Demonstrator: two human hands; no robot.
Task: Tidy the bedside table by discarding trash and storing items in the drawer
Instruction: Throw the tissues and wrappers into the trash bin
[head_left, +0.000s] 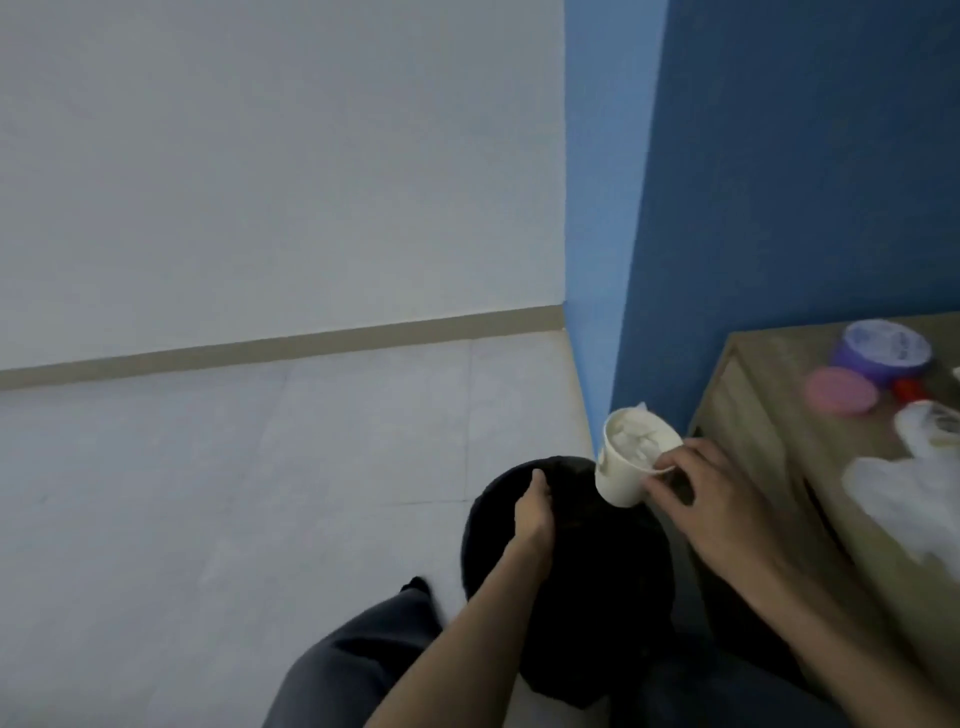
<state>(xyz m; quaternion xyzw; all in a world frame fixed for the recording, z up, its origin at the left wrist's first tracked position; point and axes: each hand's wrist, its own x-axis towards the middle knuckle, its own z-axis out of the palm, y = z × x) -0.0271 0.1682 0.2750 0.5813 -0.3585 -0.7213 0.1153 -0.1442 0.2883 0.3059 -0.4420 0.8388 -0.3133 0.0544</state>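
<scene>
Corner of a room: pale grey wall (260, 156) on the left, blue wall (805, 182) on the right, a beige skirting strip (280, 345) along the foot of the grey wall, light tiled floor (234, 493). A wooden bedside table (769, 415) sits against the blue wall at the right edge of the view. On its top: a purple tub with a white lid (880, 351) at the back, a pink round lid (840, 391) just in front of it, something small and red (906, 387) beside those, a crumpled clear plastic item (930, 423) and a white plastic bag (904, 499) nearer the front; all blurred, can't tell more. A black trash bin (597, 597) stands on the floor between the table and the person's knees. Left hand (532, 512) is down on the bin's far-left rim, fingers curled onto it. Right hand (711, 499) holds a white paper cup (631, 460), fingers pinched tight on its rim and side. The cup is tilted, above the bin's far edge, close to the table's corner, and stuffed with crumpled white tissue (641, 436). Dark trouser legs (353, 670) at the bottom of the view.
</scene>
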